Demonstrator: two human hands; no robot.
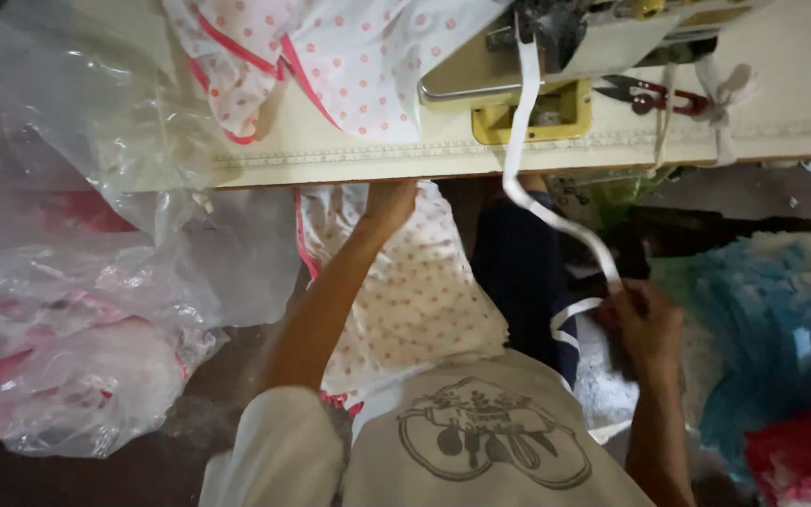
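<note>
Head view: a person seated at a sewing table (349,155), handling white tape and dotted cloth.

Right hand (645,324) pinches the white tape (521,113), which loops down from the sewing machine (556,42). Left hand (390,205) reaches up under the table edge, fingers closed on the white cloth with pink dots (415,291) hanging there.
</note>
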